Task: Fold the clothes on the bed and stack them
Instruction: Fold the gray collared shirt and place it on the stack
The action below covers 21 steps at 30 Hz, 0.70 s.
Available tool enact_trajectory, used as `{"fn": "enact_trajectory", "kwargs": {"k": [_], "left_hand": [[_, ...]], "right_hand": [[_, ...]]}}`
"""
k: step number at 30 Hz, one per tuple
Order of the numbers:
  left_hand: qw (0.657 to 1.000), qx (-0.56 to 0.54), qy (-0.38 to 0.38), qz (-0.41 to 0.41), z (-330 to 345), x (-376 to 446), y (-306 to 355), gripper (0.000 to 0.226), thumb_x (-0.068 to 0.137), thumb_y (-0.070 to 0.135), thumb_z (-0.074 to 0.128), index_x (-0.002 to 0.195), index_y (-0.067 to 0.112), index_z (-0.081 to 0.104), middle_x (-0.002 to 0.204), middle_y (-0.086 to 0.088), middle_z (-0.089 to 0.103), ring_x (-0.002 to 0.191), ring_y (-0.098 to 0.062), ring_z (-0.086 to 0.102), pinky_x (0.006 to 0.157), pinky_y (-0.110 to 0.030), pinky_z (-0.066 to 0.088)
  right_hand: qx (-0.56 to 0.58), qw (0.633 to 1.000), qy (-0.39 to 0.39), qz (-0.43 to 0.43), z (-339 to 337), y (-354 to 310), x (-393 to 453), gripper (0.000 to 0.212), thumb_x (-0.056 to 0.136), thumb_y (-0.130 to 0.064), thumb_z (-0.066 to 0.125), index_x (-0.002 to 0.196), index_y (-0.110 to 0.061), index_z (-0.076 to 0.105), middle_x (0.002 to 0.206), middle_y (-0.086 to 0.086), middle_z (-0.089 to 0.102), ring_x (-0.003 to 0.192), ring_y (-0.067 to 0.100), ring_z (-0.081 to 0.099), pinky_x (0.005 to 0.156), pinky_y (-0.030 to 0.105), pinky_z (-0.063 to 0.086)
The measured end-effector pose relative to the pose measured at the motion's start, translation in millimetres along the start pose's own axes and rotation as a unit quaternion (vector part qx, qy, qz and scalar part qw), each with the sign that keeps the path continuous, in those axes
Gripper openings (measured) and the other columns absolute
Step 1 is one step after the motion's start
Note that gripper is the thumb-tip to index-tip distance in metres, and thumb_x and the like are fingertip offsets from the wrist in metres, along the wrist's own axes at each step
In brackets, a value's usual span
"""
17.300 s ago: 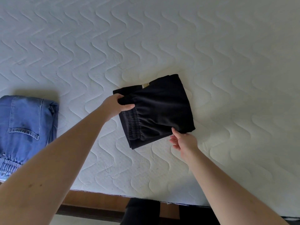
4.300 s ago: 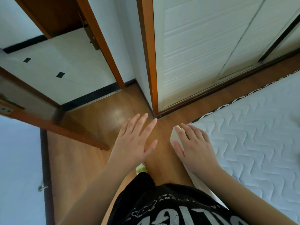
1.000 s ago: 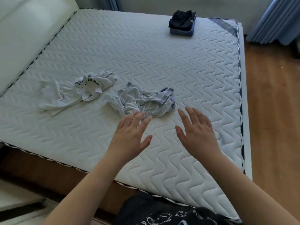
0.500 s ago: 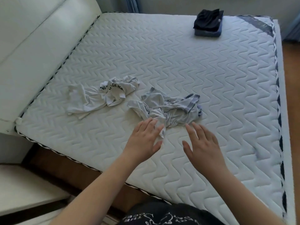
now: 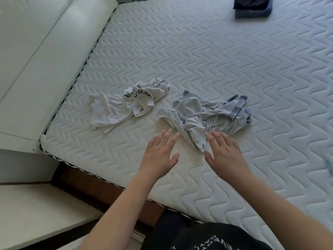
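Note:
A crumpled pale grey shirt with blue striped trim (image 5: 214,116) lies on the white quilted mattress (image 5: 234,60). Left of it lies a crumpled white shirt with black lettering (image 5: 126,107). My left hand (image 5: 160,156) hovers open over bare mattress just left of the grey shirt's near end. On the other side of that end, my right hand (image 5: 223,156) is open too, its fingertips at the cloth's edge. Neither hand holds anything. A folded stack, black cloth on top of blue (image 5: 252,5), sits at the far corner of the bed.
A padded white headboard (image 5: 36,60) runs along the left side of the bed. A low white ledge (image 5: 36,213) and a strip of brown floor (image 5: 108,193) lie below the bed's near edge. My black printed shirt (image 5: 207,239) shows at the bottom.
I have come closer to the bed and both open hands have reached forward, now flanking the near end of the grey shirt. The clothes have not moved.

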<state>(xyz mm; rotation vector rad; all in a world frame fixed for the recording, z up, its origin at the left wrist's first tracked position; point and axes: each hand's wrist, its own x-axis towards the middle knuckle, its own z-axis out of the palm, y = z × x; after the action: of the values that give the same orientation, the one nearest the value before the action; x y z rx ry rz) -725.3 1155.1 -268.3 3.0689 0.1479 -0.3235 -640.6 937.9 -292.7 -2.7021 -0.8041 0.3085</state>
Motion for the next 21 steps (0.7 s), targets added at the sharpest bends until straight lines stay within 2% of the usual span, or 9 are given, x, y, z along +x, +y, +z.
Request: {"fn": "enact_trajectory", "kwargs": {"k": [3,6,8,15,17,21], "left_hand": [[1.0,0.004,-0.002,0.001,12,18,-52,0.067,0.096,0.044,0.044,0.156,0.028,0.018,0.162,0.003,0.019,0.15,-0.019,0.013,0.12,-0.037,0.011],[0.997,0.041,-0.002,0.065,34,43,-99,0.066,0.093,0.038,0.053,0.153,0.02,0.031,0.158,-0.002,0.032,0.146,-0.024,0.027,0.118,-0.042,0.021],[0.995,0.048,-0.026,0.089,52,61,-127,0.065,0.093,0.037,0.052,0.152,0.021,0.031,0.158,-0.004,0.031,0.146,-0.024,0.027,0.118,-0.042,0.02],[0.991,0.062,-0.095,0.077,116,106,-201,0.065,0.096,0.041,0.042,0.155,0.025,0.02,0.161,-0.003,0.021,0.149,-0.023,0.016,0.119,-0.038,0.014],[0.989,0.051,-0.115,0.077,136,122,-207,0.068,0.095,0.042,0.043,0.156,0.025,0.017,0.162,-0.002,0.018,0.149,-0.022,0.014,0.119,-0.038,0.014],[0.979,0.074,-0.158,0.108,180,160,-207,0.078,0.095,0.044,0.044,0.156,0.028,-0.003,0.164,0.004,0.002,0.151,-0.018,0.005,0.12,-0.037,0.012]], "right_hand": [[-0.003,0.999,-0.023,0.023,28,-20,19,0.062,0.089,-0.033,0.063,0.145,-0.013,0.044,0.147,0.01,0.047,0.136,0.031,0.042,0.11,0.044,0.033],[0.001,0.996,-0.05,0.076,60,-41,48,0.066,0.094,-0.037,0.055,0.152,-0.019,0.029,0.156,0.002,0.032,0.143,0.025,0.028,0.114,0.038,0.023],[0.011,0.992,-0.062,0.105,80,-57,68,0.066,0.095,-0.039,0.05,0.153,-0.021,0.023,0.159,0.0,0.025,0.145,0.022,0.023,0.114,0.036,0.021],[0.025,0.988,-0.086,0.123,144,-109,149,0.064,0.097,-0.035,0.044,0.155,-0.019,0.019,0.16,0.002,0.023,0.145,0.021,0.022,0.113,0.036,0.019],[0.023,0.984,-0.1,0.145,165,-107,162,0.063,0.096,-0.031,0.044,0.154,-0.018,0.022,0.159,0.003,0.024,0.144,0.022,0.023,0.112,0.037,0.019],[-0.002,0.98,-0.117,0.158,211,-83,174,0.064,0.094,-0.027,0.044,0.153,-0.018,0.021,0.157,0.004,0.027,0.142,0.023,0.026,0.111,0.036,0.022]]}}
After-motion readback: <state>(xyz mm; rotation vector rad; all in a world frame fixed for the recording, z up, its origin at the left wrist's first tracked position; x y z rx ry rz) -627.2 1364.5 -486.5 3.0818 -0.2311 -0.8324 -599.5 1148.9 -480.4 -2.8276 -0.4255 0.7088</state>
